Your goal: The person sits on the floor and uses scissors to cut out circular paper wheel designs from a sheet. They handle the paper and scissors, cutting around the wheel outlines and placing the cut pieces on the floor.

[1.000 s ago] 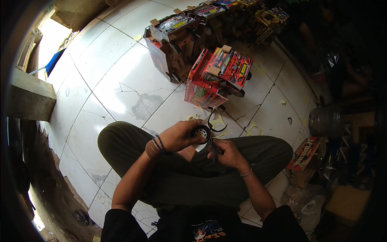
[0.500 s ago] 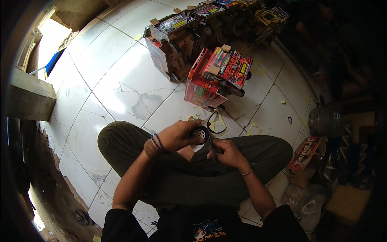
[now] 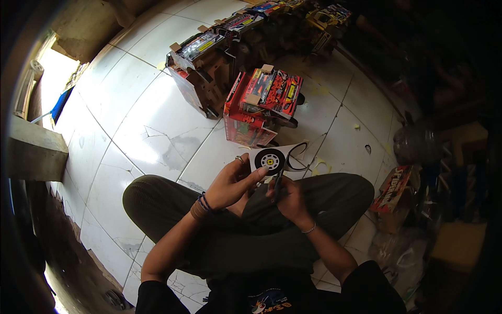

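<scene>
My left hand [image 3: 232,183] grips a white paper sheet [image 3: 255,155] at its left edge, thumb on top. Printed on that sheet is a black tyre with a grey-and-white rim and yellow centre, a wheel picture [image 3: 270,161]. In my right hand [image 3: 289,200] is a dark-handled cutting tool that looks like scissors [image 3: 277,184], fingers closed around it at the sheet's lower right edge. The blades are partly hidden and blurred. A curved, black-edged paper strip [image 3: 297,157] arches out at the sheet's right side.
A red cardboard toy truck [image 3: 272,99] stands on the tiles just beyond my hands. Behind it runs a row of similar toy trucks [image 3: 201,52]. Pale paper offcuts [image 3: 321,167] lie near my right knee. At right are a red printed box [image 3: 395,191] and a clear plastic bag [image 3: 400,259].
The wheel picture, tilted and partly covered before, now faces up more fully. My left thumb has shifted onto its lower edge. Both hands still hold their things, and the view has shifted slightly.
</scene>
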A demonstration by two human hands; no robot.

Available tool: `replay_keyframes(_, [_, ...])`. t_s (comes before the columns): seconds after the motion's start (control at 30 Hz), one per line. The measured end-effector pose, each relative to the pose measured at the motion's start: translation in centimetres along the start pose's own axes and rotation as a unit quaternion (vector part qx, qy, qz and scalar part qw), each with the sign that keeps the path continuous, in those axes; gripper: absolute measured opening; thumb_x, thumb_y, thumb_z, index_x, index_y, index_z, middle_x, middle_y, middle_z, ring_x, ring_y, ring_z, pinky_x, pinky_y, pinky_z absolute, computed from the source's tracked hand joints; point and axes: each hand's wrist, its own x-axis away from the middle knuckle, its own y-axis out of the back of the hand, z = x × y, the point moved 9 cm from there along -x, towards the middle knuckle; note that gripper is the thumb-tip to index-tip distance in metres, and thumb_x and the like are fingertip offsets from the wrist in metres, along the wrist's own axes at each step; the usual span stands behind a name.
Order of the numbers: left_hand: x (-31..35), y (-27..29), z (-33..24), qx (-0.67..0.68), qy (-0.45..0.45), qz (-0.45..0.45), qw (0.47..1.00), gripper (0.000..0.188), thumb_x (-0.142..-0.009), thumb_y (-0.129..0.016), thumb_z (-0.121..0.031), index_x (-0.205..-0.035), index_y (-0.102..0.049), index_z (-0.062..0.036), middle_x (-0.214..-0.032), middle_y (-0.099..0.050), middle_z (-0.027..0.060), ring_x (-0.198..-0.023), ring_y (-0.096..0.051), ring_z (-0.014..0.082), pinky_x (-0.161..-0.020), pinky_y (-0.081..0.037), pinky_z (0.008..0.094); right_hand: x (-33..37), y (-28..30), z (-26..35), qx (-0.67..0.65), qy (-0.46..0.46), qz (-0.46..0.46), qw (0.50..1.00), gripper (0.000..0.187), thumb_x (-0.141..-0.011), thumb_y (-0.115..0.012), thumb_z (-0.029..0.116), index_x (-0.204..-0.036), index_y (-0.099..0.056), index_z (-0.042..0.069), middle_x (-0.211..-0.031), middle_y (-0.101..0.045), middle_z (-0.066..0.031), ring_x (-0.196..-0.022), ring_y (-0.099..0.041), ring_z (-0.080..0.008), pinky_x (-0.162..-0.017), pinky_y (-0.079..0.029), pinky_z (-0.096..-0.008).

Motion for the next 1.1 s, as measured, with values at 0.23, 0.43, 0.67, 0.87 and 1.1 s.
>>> replay_keyframes(0.23, [0.2,-0.1,-0.3,0.003,-0.043,-0.06,0.997,0.029,-0.105,-0.068,-0.027,-0.114,-0.064,0.0004,-0.089,-0.07,0.0008,-0.079,-0.061,0.0045,-0.067,-0.05,0.0236,0.4,-0.9,2.1,0.147,0.132,0.036,0.98,0.013,-0.086,-0.073,-0.004,-0.095,-0.065,0.001,-0.087,-0.068,-0.003,-0.076,-0.063,-0.0105,-0.067,-0.052,-0.0279])
replay_keyframes(0.43, [0.4,0.4,-0.8,-0.078,-0.09,-0.073,0.99,0.029,-0.105,-0.068,-0.025,-0.104,-0.063,0.0029,-0.082,-0.068,0.0036,-0.073,-0.06,0.006,-0.063,-0.05,0.0267,0.4,-1.1,0.6,0.137,0.074,0.05,0.987,0.016,-0.086,-0.078,0.003,-0.095,-0.065,0.001,-0.09,-0.068,-0.0041,-0.08,-0.063,-0.0129,-0.072,-0.052,-0.0303])
replay_keyframes(0.67, [0.4,0.8,-1.1,-0.129,-0.085,-0.075,0.985,0.033,-0.105,-0.068,-0.028,-0.096,-0.06,0.0033,-0.071,-0.063,0.007,-0.066,-0.057,0.0074,-0.057,-0.047,0.0304,0.4,-1.0,0.9,0.123,0.08,0.065,0.987,0.02,-0.087,-0.079,0.007,-0.095,-0.063,0.001,-0.089,-0.067,-0.0055,-0.08,-0.064,-0.0135,-0.073,-0.052,-0.0316])
replay_keyframes(0.87, [0.5,1.1,-1.2,-0.131,-0.076,-0.076,0.986,0.037,-0.104,-0.069,-0.03,-0.094,-0.059,0.0039,-0.07,-0.061,0.0081,-0.065,-0.056,0.0088,-0.056,-0.046,0.0315,0.3,-1.1,0.8,0.158,0.065,0.077,0.982,0.021,-0.087,-0.078,0.01,-0.097,-0.062,-0.001,-0.086,-0.067,-0.0068,-0.077,-0.065,-0.0148,-0.071,-0.053,-0.0317])
replay_keyframes(1.1, [0.4,1.5,-0.9,-0.161,-0.068,-0.07,0.982,0.041,-0.102,-0.071,-0.033,-0.088,-0.057,0.0039,-0.063,-0.056,0.0093,-0.06,-0.051,0.01,-0.053,-0.043,0.034,0.2,-1.0,0.4,0.154,0.061,0.078,0.983,0.024,-0.087,-0.079,0.014,-0.095,-0.063,-0.001,-0.085,-0.068,-0.0072,-0.076,-0.065,-0.0156,-0.07,-0.053,-0.0325])
